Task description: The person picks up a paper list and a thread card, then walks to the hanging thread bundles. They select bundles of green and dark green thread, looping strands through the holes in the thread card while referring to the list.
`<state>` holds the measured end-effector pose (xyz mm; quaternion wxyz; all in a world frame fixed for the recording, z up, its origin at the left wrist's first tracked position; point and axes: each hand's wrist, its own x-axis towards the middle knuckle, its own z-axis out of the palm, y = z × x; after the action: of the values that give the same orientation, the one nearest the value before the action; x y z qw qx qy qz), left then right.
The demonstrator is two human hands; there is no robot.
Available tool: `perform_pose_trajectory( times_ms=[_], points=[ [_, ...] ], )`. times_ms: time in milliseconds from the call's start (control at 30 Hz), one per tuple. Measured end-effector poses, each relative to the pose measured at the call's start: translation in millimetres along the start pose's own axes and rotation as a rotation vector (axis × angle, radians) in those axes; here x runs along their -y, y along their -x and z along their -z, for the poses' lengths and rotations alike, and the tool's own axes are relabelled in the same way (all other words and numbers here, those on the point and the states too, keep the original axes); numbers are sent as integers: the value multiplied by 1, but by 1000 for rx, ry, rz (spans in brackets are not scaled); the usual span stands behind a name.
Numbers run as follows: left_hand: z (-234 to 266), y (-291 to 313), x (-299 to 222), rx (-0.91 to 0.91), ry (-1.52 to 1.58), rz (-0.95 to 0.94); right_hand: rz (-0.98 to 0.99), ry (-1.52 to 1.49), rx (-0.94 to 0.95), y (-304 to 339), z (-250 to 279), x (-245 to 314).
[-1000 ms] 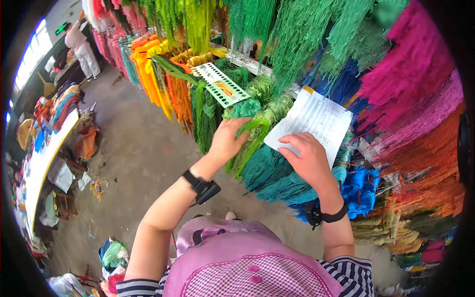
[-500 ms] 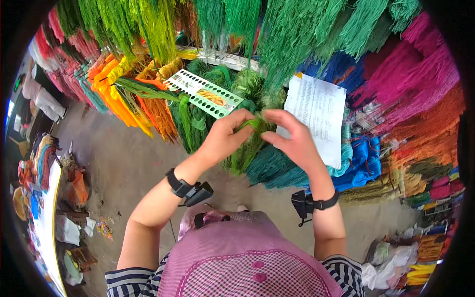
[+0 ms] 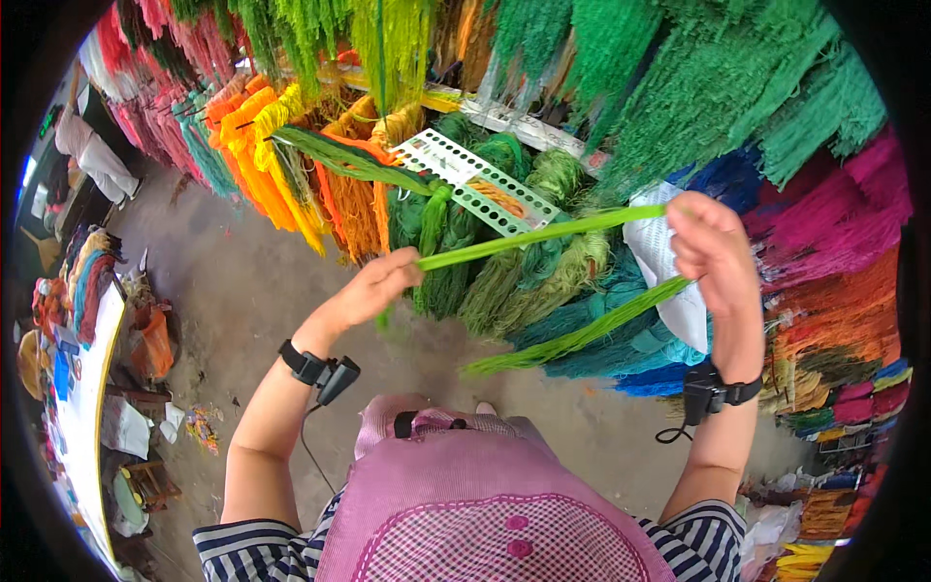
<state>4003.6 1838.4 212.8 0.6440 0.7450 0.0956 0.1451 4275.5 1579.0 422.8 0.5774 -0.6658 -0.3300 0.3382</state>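
We are holding a green yarn bundle (image 3: 543, 236) taut in front of the hanging skeins (image 3: 497, 289), apparently straightening it: our left hand (image 3: 380, 286) is pinching one part, our right hand (image 3: 715, 247) is gripping another, a loose length (image 3: 582, 332) is trailing below. Any further pull is probably needing firm, even grips.

The head-worn fisheye camera, the left one of a side-by-side pair, looked steeply down and forward from above the pink apron (image 3: 456, 441), which sat closest at the lower edge. The left hand (image 3: 376, 289) and right hand (image 3: 713, 254) were near, mid-frame; hanging green yarn (image 3: 708, 107) spread across the upper side. The floor (image 3: 233, 330) lay farther below, and the white worktop (image 3: 81, 436) curved near the dark round rim.
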Motion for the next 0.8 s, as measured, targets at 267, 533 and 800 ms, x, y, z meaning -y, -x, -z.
perform_pose_trajectory(
  times_ms=[267, 533, 800],
  points=[
    [-9, -52, -10, -252, -110, -43, 105, 474, -32, -8, -33, 38],
    [-78, -108, -24, -440, 1011, 292, 240, 656, -45, -3, -20, 51],
    [-99, -97, -76, -255, 836, 274, 328, -353, -111, -34, 22, 33]
  ],
)
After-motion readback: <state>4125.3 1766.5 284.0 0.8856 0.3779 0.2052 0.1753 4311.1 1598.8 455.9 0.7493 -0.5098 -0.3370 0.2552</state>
